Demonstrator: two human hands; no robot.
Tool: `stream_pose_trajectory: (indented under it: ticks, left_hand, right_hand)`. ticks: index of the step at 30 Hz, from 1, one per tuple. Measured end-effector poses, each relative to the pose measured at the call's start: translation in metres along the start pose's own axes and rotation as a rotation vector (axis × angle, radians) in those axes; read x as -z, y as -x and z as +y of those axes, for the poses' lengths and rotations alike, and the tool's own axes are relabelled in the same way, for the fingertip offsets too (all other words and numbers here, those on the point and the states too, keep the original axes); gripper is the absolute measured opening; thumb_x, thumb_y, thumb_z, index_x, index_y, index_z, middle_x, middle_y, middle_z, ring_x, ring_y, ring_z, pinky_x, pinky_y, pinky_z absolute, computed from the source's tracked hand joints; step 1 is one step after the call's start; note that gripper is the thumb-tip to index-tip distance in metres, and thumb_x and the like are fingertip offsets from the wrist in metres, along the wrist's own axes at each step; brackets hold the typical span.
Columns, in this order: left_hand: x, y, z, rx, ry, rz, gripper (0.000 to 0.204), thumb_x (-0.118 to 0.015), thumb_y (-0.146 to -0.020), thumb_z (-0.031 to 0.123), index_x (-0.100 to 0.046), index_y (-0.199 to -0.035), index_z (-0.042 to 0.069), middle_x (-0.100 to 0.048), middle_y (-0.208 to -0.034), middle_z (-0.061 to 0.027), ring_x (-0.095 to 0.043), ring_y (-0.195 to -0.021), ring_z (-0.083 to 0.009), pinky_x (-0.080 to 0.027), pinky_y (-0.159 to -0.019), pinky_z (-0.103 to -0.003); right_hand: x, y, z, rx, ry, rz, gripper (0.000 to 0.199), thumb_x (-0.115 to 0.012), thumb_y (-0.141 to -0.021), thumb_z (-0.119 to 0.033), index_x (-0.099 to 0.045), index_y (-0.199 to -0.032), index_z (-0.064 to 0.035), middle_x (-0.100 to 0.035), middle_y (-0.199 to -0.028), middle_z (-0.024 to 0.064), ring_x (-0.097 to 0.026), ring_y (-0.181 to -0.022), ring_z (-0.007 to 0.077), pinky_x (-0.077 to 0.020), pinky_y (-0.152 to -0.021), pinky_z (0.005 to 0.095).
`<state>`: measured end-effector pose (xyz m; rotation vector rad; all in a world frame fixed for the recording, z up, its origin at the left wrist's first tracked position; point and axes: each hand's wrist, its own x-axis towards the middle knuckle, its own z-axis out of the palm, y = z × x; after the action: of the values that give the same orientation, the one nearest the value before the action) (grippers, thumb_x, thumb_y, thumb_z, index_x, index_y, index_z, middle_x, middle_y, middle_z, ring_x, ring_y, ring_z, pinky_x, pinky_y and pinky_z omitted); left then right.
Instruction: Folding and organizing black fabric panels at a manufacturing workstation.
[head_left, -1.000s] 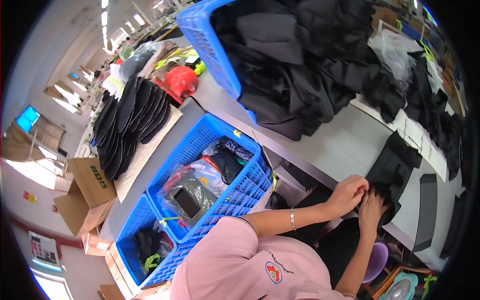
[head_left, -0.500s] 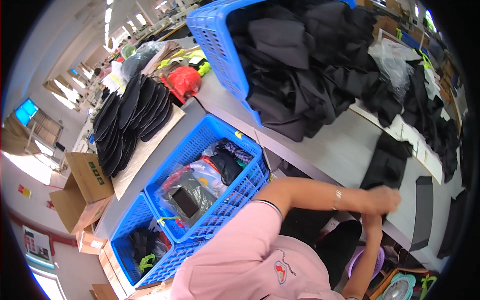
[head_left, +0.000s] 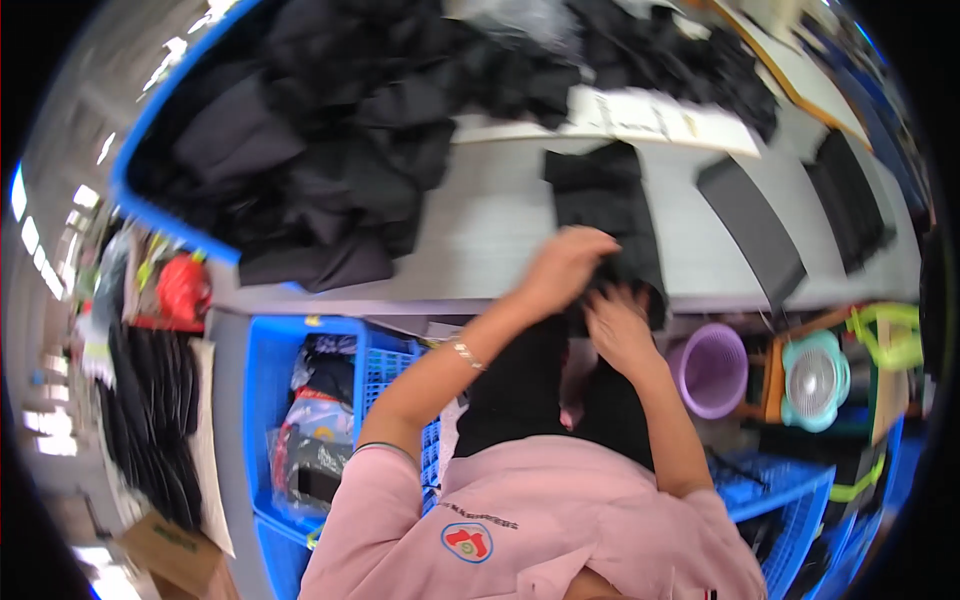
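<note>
A long black fabric piece (head_left: pixel 612 205) lies across the grey table edge in front of me, its near end hanging toward my lap. At that near end, my left hand (head_left: pixel 563 270) is curled closed on the fabric, slightly blurred. My right hand (head_left: pixel 622 328) rests lower on the same piece, fingers spread apart over the cloth. To the right lie a flat dark strip (head_left: pixel 752 225) and a stack of black strips (head_left: pixel 848 200). A large heap of black fabric (head_left: pixel 330 150) spills from a tipped blue crate (head_left: pixel 150 130) on the left.
Blue crates (head_left: pixel 262 400) with bagged items stand at my left, beside stacked black pieces (head_left: pixel 150 410) and a red bag (head_left: pixel 183 287). A purple basket (head_left: pixel 712 370) and a teal fan (head_left: pixel 815 380) sit below the table at right. White board (head_left: pixel 640 118) lies behind the fabric.
My view has swung right and down, bringing the table in front of me to the centre. My hands, close together before, are now apart on the black fabric piece, the right one spread.
</note>
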<state>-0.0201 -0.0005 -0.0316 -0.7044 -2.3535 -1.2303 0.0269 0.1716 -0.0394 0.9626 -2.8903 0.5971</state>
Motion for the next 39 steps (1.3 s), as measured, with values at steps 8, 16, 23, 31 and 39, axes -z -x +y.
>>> stream_pose_trajectory:
  ticks: [8,16,23,31,39]
  left_hand:
    - [-0.074,-0.035,-0.027,-0.337,-0.214,-0.268,0.042,-0.060,-0.092,0.038,-0.060,-0.123,0.009,-0.049,-0.141,-0.0136,-0.035,-0.141,-0.0329,-0.037,-0.111,-0.052]
    - [-0.087,-0.065,-0.040,0.019,-0.315,-0.193,0.052,-0.065,-0.088,0.040,-0.056,-0.126,0.006,-0.045,-0.143,-0.0167,-0.040,-0.135,-0.0322,-0.029,-0.112,-0.060]
    - [-0.076,-0.021,-0.030,0.137,-0.242,0.008,0.066,-0.069,-0.086,0.035,-0.045,-0.137,0.001,-0.037,-0.149,-0.0236,-0.034,-0.140,-0.0365,-0.017,-0.119,-0.056]
    - [-0.073,-0.006,0.009,0.215,-0.092,-0.114,0.067,-0.062,-0.092,0.030,-0.035,-0.143,-0.005,-0.025,-0.155,-0.0270,-0.020,-0.146,-0.0415,-0.015,-0.115,-0.066]
    - [0.018,-0.013,0.087,0.079,0.044,-0.096,0.025,-0.059,-0.086,0.011,-0.068,-0.107,0.000,-0.068,-0.107,-0.0203,-0.068,-0.088,-0.0370,-0.054,-0.081,-0.042]
  right_hand:
    - [-0.011,0.023,0.015,0.004,0.089,-0.039,0.017,-0.046,-0.091,-0.010,-0.063,-0.091,-0.0028,-0.065,-0.092,0.0224,-0.062,-0.095,0.0409,-0.0398,-0.095,0.0564]
    - [-0.019,0.027,0.017,0.041,0.296,0.089,0.028,-0.050,-0.095,-0.014,-0.057,-0.117,0.0015,-0.053,-0.129,0.0189,-0.041,-0.130,0.0392,-0.0190,-0.114,0.0616]
    - [-0.015,0.126,0.012,-0.197,-0.059,0.670,0.039,-0.070,-0.088,-0.007,-0.054,-0.123,0.0037,-0.056,-0.124,0.0191,-0.053,-0.120,0.0371,-0.0376,-0.106,0.0487]
    - [-0.027,0.093,0.038,-0.703,-1.716,0.341,0.036,-0.067,-0.095,-0.020,-0.056,-0.124,-0.0036,-0.061,-0.121,0.0110,-0.065,-0.103,0.0216,-0.0542,-0.080,0.0341]
    - [-0.054,0.108,0.074,-0.694,-1.752,0.383,0.037,-0.064,-0.092,-0.010,-0.058,-0.127,-0.0021,-0.065,-0.122,0.0102,-0.066,-0.107,0.0238,-0.0566,-0.087,0.0380]
